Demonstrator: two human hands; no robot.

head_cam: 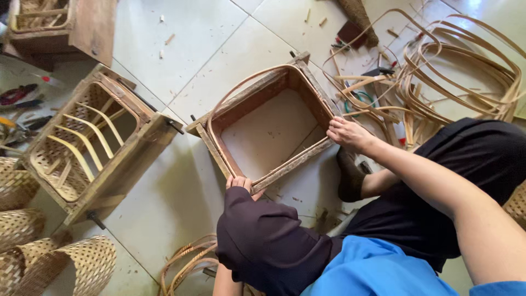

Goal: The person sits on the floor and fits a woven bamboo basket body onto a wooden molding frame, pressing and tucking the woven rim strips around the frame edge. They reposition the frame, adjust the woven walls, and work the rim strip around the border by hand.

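Observation:
A square wooden frame mould (307,82) lies on the tiled floor with a bent bamboo strip (219,104) lining its inside. My right hand (348,134) grips the frame's near right corner, fingers pressed on the strip and the wood. My left hand (241,183), mostly hidden by a dark sleeve, rests its fingers on the frame's near left corner. A dark-socked foot (349,178) sits beside the frame's near edge.
A second wooden mould (118,164) holding a woven basket with bamboo ribs stands at the left. Woven baskets (82,260) lie at the bottom left. Looped bamboo strips (466,71) pile at the upper right, more strips (186,263) by my knee. Hand tools (19,96) lie far left.

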